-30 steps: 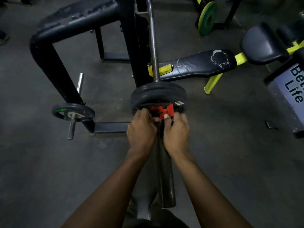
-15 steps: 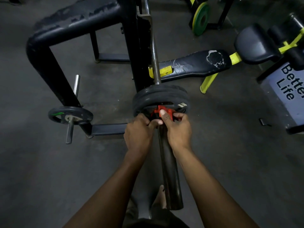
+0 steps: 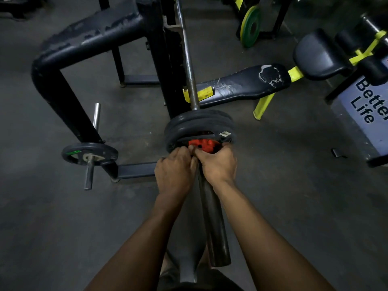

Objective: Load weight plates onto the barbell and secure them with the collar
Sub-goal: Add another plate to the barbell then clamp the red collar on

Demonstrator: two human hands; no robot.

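The barbell [image 3: 214,223] runs from the bottom centre up into the black rack, its dark sleeve pointing at me. Black weight plates [image 3: 199,124] sit stacked on the sleeve. A red collar [image 3: 204,144] is on the sleeve right against the nearest plate. My left hand [image 3: 174,171] and my right hand [image 3: 218,164] both clasp the collar from below, fingers curled over it, thumbs meeting in the middle. Much of the collar is hidden by my fingers.
A black rack frame [image 3: 50,80] stands at left with a small plate [image 3: 89,156] on its storage peg. A worn black bench pad [image 3: 245,82] with yellow legs lies at right. A green plate [image 3: 251,26] stands at the back. A "Better Life" box [image 3: 365,114] stands at far right.
Both hands have closed in tighter over the red collar. My right hand shifted from the collar's top to wrap its side. The collar stays against the plates.
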